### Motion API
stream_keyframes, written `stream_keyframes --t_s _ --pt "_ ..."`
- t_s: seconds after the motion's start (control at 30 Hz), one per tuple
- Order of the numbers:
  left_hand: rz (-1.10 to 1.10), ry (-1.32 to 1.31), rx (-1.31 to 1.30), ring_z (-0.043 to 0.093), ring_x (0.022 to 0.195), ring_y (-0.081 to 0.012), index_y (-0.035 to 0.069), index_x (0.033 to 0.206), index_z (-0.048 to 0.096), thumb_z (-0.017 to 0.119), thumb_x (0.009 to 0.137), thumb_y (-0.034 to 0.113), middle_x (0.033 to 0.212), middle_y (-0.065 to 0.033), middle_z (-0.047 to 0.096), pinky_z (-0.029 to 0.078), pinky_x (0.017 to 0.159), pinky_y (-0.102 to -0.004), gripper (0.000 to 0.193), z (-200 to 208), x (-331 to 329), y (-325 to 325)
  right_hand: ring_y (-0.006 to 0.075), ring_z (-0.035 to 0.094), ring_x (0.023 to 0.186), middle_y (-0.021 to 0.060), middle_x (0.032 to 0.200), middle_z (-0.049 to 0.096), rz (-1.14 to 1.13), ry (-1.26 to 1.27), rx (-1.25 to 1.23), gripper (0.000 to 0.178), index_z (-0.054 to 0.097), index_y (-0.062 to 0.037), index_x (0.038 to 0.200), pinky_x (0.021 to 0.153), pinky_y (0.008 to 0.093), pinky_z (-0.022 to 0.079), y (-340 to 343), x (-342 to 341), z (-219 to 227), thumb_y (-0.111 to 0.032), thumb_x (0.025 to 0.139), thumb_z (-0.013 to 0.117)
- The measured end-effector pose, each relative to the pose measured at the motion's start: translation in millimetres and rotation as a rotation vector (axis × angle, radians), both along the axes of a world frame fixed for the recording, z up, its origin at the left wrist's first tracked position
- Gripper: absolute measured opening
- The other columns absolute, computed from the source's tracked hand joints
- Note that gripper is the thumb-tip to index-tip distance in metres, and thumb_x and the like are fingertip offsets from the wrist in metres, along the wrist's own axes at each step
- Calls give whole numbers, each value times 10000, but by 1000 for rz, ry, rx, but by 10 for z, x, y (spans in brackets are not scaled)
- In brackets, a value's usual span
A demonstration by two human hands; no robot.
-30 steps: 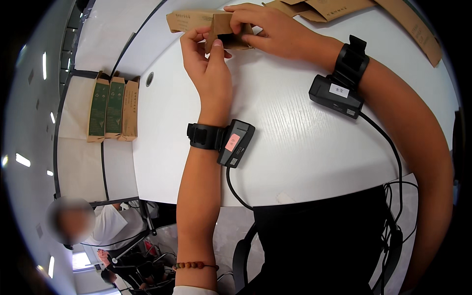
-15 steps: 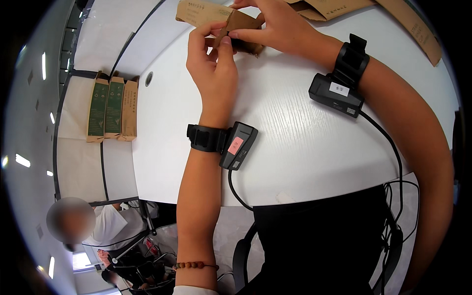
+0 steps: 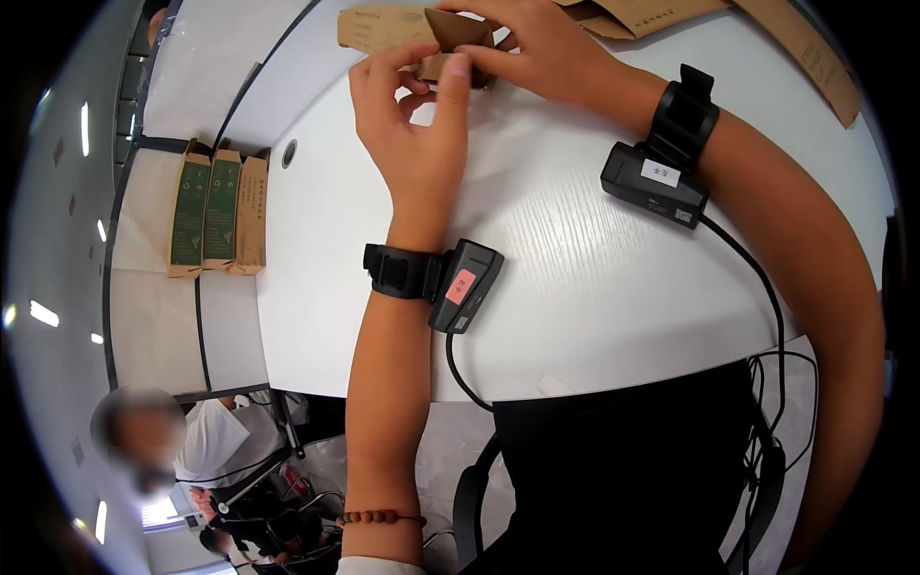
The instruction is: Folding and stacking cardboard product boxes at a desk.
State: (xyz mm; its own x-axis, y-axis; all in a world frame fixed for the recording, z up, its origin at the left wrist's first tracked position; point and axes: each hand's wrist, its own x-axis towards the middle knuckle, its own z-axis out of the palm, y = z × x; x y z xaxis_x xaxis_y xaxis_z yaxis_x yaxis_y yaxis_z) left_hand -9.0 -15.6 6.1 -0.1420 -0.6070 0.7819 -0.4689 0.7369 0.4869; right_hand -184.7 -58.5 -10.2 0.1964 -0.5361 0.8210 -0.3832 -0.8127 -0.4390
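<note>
Two hands meet at a brown carton (image 3: pixel 404 29) over the white table's (image 3: pixel 565 278) far side: the right hand (image 3: pixel 551 48) grips its flapped end, probably steadying it; the left hand (image 3: pixel 412 139) curves close, its pinch unclear. Three boxes (image 3: pixel 221 213) sit left, contents hidden.

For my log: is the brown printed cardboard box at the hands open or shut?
The box is open at the hands' end: a brown cardboard flap stands raised beside the right hand. Other end: cannot tell.
</note>
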Motion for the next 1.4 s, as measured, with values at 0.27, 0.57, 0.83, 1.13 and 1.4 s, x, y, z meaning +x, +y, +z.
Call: stream_keyframes --t_s 0.27,0.57,0.83,1.13,1.4 --pt "-68 323 178 584 908 -134 19 1295 481 713 931 44 1028 -53 513 594 709 -305 432 -33 50 -32 403 647 1132 313 1268 618 259 -82 41 516 508 83 1381 964 420 518 -73 71 -38 -20 877 543" --pt "153 138 240 544 779 -88 55 1335 590 763 898 107 855 3 488 556 664 -271 473 -65 154 -95 235 740 813 179 1150 665 338 -165 547 317 592 -26 1200 722 322 573 -107 131 -116 -144 916 669" --pt "87 206 293 552 853 -100 52 1321 560 623 853 -31 918 2 477 580 737 -299 479 -44 177 -82 213 638 742 149 822 646 257 -116 429 372 586 -3 1219 672 335 515 -16 116 39 -3 850 630" --pt "-81 319 443 555 884 -124 56 1309 540 631 828 -40 953 -30 456 618 706 -308 499 -38 137 -66 205 589 717 113 791 601 303 -119 113 192 617 -18 960 635 357 478 -98 88 -78 24 773 624" --pt "-119 160 409 599 935 -137 66 1389 514 688 849 -17 1034 -61 514 598 762 -319 573 -104 165 -148 163 598 603 72 810 589 277 -216 630 491 557 -11 1333 531 298 488 -52 35 24 45 847 598"
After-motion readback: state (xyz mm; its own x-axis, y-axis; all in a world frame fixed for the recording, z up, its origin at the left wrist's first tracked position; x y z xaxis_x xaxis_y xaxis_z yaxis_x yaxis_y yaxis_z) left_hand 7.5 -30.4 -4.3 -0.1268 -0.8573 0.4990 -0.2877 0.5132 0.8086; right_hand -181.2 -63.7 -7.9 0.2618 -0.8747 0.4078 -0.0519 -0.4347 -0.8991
